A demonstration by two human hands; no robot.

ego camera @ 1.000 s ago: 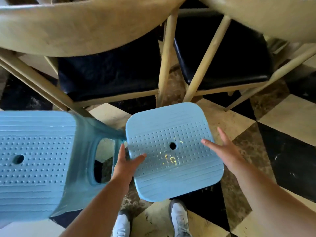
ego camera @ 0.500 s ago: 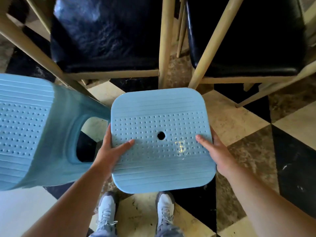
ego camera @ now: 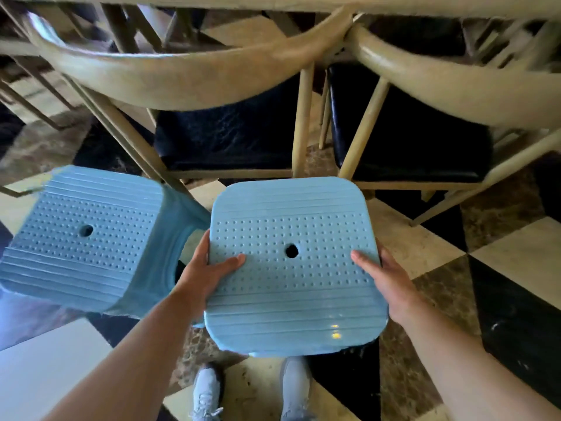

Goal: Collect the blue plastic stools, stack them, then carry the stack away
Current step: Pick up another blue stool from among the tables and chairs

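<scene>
A light blue plastic stool point(ego camera: 291, 287) with a dotted seat and a centre hole fills the middle of the head view, right in front of me. My left hand point(ego camera: 206, 268) grips its left edge, thumb on the seat. Its right edge is held by my right hand point(ego camera: 385, 281), thumb on top too. A second blue stool point(ego camera: 82, 238) stands just to the left, its side and leg opening showing; it almost touches the held one. The held stool's legs are hidden under its seat.
Two wooden chairs with black cushions, one point(ego camera: 230, 141) ahead and another point(ego camera: 406, 138) to the right, stand close behind the stools under a table edge. The floor point(ego camera: 501, 287) is chequered black, brown and cream tile. My grey shoes point(ego camera: 209, 393) show below the stool.
Both hands closed onto the sides of the middle stool, the right hand last. The stool now looks larger and closer, and the view has tilted up to show the chair backs.
</scene>
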